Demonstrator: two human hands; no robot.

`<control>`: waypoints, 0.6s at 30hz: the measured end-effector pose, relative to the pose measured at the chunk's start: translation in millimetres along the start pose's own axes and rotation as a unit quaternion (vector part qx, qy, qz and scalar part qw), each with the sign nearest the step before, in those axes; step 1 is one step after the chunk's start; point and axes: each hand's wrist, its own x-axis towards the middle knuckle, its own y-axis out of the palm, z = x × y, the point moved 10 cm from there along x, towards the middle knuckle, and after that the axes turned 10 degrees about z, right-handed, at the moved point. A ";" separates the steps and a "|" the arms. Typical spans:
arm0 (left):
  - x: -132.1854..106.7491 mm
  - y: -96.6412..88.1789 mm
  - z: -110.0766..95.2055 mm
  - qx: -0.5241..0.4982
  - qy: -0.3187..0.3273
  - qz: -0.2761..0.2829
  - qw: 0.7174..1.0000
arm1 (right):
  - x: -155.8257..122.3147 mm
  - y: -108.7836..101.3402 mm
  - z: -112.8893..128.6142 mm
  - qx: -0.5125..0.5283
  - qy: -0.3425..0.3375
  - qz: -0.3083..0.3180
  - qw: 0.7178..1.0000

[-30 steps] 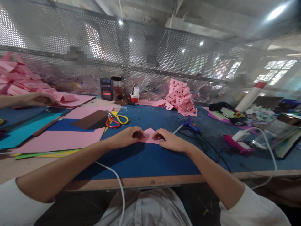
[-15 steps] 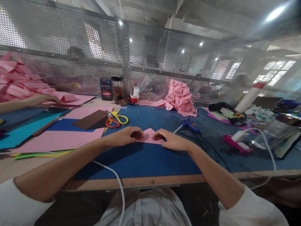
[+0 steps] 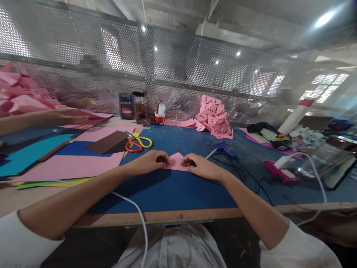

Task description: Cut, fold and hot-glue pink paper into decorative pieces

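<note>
A small folded pink paper piece (image 3: 176, 162) lies on the blue table mat (image 3: 173, 186) in front of me. My left hand (image 3: 149, 162) presses its left edge with curled fingers. Curled the same way, my right hand (image 3: 201, 166) pins the paper's right edge. Both hands rest on the mat and pinch the paper between them. Only the pointed middle of the paper shows.
Red and yellow scissors (image 3: 138, 143) lie behind my left hand beside large pink (image 3: 69, 165), brown and teal sheets. A blue glue gun (image 3: 226, 149) with black cable sits right. A heap of pink dotted cutouts (image 3: 213, 117) stands at the back. Another person's hand (image 3: 67, 117) touches pink paper far left.
My hands and the pink piece have barely moved. The other person's hand at far left has slid to the right, flattening over the pink sheet.
</note>
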 end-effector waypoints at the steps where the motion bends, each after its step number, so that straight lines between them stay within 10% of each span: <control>1: 0.5 -0.6 0.3 0.005 -0.001 -0.012 1.000 | 0.7 -0.1 0.0 -0.002 0.000 -0.007 1.000; 18: -1.3 0.1 -4.2 -0.021 -0.005 0.023 1.000 | -1.9 1.6 2.5 0.035 -0.002 0.038 0.999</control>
